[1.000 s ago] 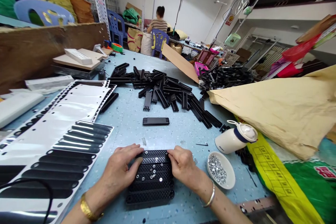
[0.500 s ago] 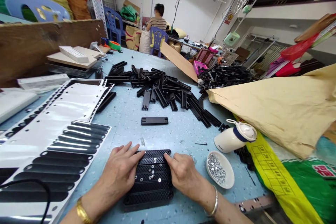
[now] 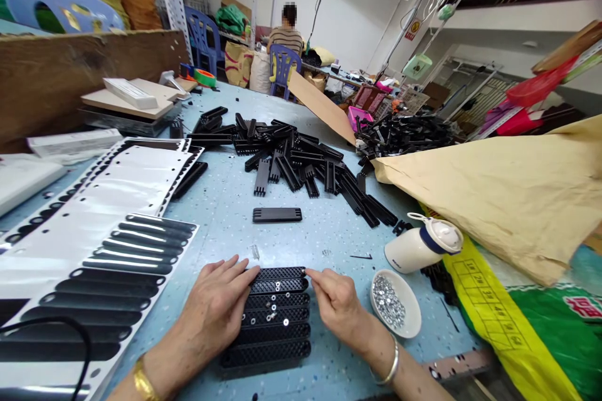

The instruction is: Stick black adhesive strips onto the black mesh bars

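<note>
Several black strips with a criss-cross textured face (image 3: 277,302) lie side by side as one block before me, with small silver washers (image 3: 286,322) scattered on them. My left hand (image 3: 211,301) rests over the block's left end, fingers stretched, its index fingertip at the far left corner. At the far right corner, my right hand (image 3: 336,297) touches the end of the farthest strip with its index fingertip. Its other fingers are curled, and whatever they hold is hidden. A white bowl of washers (image 3: 389,304) stands right of that hand.
Beyond the block lies a single black strip (image 3: 277,215), then a heap of black strips (image 3: 286,150). A white bottle (image 3: 418,247) lies tilted behind the bowl. Sheets of black stickers (image 3: 113,276) cover the left side. A seated person (image 3: 286,37) is far back.
My right hand has shifted slightly right, from on top of the farthest strip to its end, uncovering more of it. My left hand stays almost still.
</note>
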Demonstrator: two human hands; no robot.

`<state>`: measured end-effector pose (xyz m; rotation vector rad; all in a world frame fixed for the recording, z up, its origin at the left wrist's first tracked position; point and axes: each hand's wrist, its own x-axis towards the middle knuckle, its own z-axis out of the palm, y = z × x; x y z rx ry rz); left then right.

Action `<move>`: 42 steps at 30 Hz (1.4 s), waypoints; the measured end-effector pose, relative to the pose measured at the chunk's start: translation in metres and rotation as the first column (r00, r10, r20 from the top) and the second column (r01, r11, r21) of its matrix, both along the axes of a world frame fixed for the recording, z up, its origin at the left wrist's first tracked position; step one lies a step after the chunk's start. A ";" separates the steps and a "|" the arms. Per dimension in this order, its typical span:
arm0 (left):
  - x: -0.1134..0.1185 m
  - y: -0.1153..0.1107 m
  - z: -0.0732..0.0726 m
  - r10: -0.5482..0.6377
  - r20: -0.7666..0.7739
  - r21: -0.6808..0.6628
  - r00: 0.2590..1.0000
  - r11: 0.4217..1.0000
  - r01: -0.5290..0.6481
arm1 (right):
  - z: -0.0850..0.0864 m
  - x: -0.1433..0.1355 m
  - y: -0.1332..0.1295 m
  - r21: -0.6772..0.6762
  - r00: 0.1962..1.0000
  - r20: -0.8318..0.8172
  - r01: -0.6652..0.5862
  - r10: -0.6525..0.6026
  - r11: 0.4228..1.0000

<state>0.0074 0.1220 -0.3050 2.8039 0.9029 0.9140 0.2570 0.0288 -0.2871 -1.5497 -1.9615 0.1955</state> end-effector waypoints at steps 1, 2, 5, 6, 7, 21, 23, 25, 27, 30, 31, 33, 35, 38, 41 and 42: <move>0.000 0.000 0.001 -0.008 -0.005 0.002 1.000 1.000 0.008 | 0.001 0.000 0.000 -0.007 1.000 -0.017 0.008 -0.008 1.000; 0.000 0.000 0.001 -0.015 -0.015 0.003 1.000 1.000 0.015 | 0.001 0.001 0.000 -0.017 1.000 -0.022 0.013 -0.013 1.000; 0.000 0.000 0.003 -0.025 -0.044 0.000 0.999 1.000 0.026 | -0.003 0.001 0.003 -0.049 0.999 -0.024 0.030 -0.031 0.998; 0.000 0.000 0.004 -0.027 -0.050 -0.003 0.998 1.000 0.027 | -0.005 0.001 0.005 -0.047 0.998 -0.039 0.045 -0.046 0.998; 0.001 0.000 0.004 -0.029 -0.056 -0.006 0.998 1.000 0.028 | -0.008 0.001 0.007 -0.039 0.996 -0.064 0.062 -0.064 0.997; 0.002 -0.002 0.003 -0.019 -0.019 -0.032 1.000 0.999 0.018 | 0.004 -0.009 0.032 -0.198 0.998 0.043 0.059 -0.051 0.978; 0.002 -0.002 0.004 -0.021 -0.017 -0.028 1.000 0.999 0.020 | 0.005 -0.009 0.031 -0.188 0.994 0.100 0.058 -0.040 0.980; 0.002 -0.001 0.005 -0.031 -0.017 -0.027 0.999 0.999 0.030 | 0.006 -0.007 0.028 -0.173 0.996 0.081 0.048 -0.034 0.984; 0.002 -0.001 0.006 -0.035 -0.016 -0.032 0.999 0.999 0.034 | 0.006 -0.005 0.024 -0.136 0.999 0.043 0.034 -0.029 0.990; 0.002 -0.001 0.006 -0.029 0.004 -0.043 1.000 0.999 0.029 | 0.005 -0.004 0.018 -0.087 0.997 0.081 0.006 0.001 0.996; 0.002 -0.001 0.005 -0.026 0.012 -0.048 1.000 0.999 0.026 | 0.004 -0.005 0.017 -0.084 0.992 0.125 -0.007 0.017 0.996; 0.002 -0.002 0.004 -0.019 0.018 -0.058 1.000 0.998 0.020 | 0.004 -0.007 0.013 -0.086 0.971 0.233 -0.026 0.045 0.996; 0.001 -0.003 0.003 -0.018 0.001 -0.063 1.000 0.998 0.018 | 0.003 -0.008 0.010 -0.085 0.937 0.343 -0.037 0.064 0.996; -0.001 -0.003 0.002 -0.024 -0.047 -0.063 0.999 0.998 0.021 | 0.002 -0.007 0.006 -0.076 0.880 0.465 -0.070 0.097 0.995; -0.001 -0.004 0.003 -0.033 -0.087 -0.068 0.996 0.997 0.027 | 0.003 -0.002 0.002 -0.080 0.843 0.524 -0.092 0.120 0.993; -0.001 -0.004 0.003 -0.032 -0.098 -0.072 0.995 0.997 0.025 | 0.004 0.000 0.001 -0.089 0.837 0.533 -0.096 0.128 0.991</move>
